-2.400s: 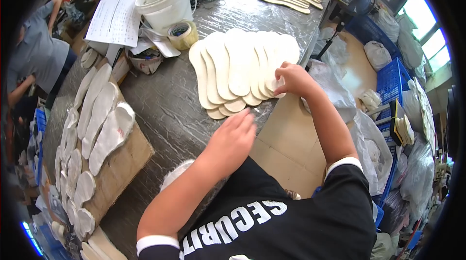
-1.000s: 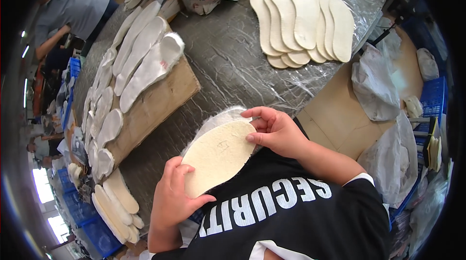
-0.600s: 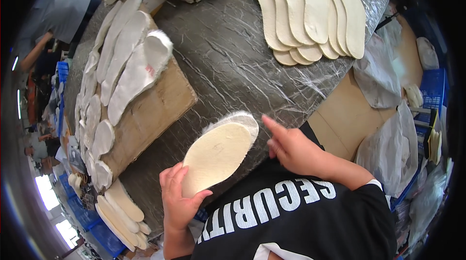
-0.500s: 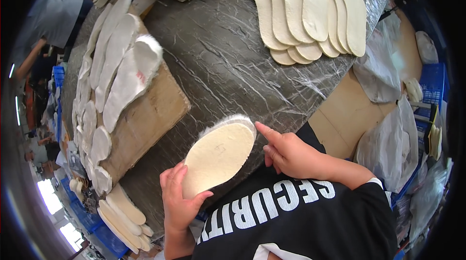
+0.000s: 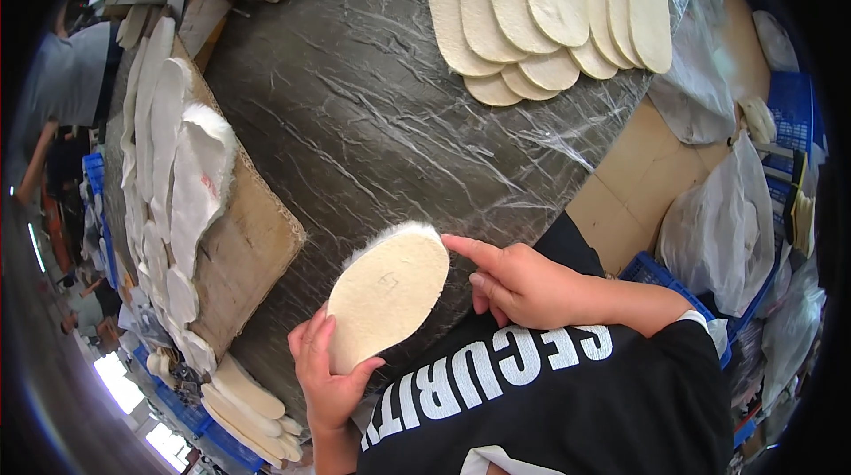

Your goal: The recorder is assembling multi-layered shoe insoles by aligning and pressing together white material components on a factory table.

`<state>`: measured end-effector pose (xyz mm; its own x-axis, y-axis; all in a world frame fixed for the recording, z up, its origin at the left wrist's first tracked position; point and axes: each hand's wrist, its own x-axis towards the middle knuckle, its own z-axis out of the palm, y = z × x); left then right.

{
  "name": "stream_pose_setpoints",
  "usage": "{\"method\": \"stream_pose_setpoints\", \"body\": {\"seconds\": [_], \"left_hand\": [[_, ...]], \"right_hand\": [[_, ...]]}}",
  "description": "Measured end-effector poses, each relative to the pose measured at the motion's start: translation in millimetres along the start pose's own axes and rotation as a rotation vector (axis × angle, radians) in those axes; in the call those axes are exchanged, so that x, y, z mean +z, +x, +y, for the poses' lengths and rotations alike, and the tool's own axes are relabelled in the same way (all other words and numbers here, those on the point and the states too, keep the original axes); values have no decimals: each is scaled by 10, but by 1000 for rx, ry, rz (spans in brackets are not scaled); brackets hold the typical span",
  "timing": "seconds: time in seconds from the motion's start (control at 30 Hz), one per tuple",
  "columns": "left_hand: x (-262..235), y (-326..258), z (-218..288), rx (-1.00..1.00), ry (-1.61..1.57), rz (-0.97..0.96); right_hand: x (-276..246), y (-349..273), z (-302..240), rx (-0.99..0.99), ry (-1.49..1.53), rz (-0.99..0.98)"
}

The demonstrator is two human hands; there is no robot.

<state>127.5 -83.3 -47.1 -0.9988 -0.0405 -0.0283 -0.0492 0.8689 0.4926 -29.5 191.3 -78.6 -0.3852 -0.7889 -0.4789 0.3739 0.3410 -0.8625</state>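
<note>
My left hand (image 5: 326, 370) grips the near end of a cream insole (image 5: 387, 298), thumb on one side and fingers on the other. A white fluffy fleece layer (image 5: 379, 237) lies under the insole, its fringe showing along the upper left edge and far tip. My right hand (image 5: 523, 284) has its index finger stretched out, the fingertip touching the far right edge of the insole. Its other fingers are curled in and hold nothing that I can see. Both hands are above the near edge of a dark, plastic-covered table (image 5: 355, 103).
Overlapping cream insoles (image 5: 558, 5) lie at the far right of the table. On the left, grey-white fleece pieces (image 5: 197, 187) rest on a brown board (image 5: 253, 253), with more insoles (image 5: 248, 404) below it. Plastic bags (image 5: 722, 218) and blue crates (image 5: 793, 112) stand right. A person (image 5: 66, 76) is far left.
The cream insole has shifted over the fleece layer, so the grey rim once showing at its far tip is covered. My right fingertip has followed the edge leftward. The whole view has shifted slightly.
</note>
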Motion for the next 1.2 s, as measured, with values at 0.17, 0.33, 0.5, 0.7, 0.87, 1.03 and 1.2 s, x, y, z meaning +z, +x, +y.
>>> {"method": "stream_pose_setpoints", "body": {"seconds": [0.17, 0.33, 0.5, 0.7, 0.87, 1.03, 1.2], "left_hand": [[-10, -11, -14, -22, 13, -34], [-14, 13, -6, -13, 17, -26], [-30, 62, 8, 13, 47, -47], [-34, 99, 9, 22, 62, -69], [-40, 98, 17, 21, 53, -65], [-23, 129, 48, 12, 39, -69], [-27, 109, 51, -1, 73, -72]], "right_hand": [[0, 11, 24, -17, 20, -8], [6, 11, 35, -30, 15, -4], [5, 17, 34, -29, 22, -5], [10, 9, 21, -27, 29, -17], [17, 3, 6, -29, 23, -6], [11, 1, 2, -22, 1, 1], [33, 33, -45, -21, -12, -14]]}}
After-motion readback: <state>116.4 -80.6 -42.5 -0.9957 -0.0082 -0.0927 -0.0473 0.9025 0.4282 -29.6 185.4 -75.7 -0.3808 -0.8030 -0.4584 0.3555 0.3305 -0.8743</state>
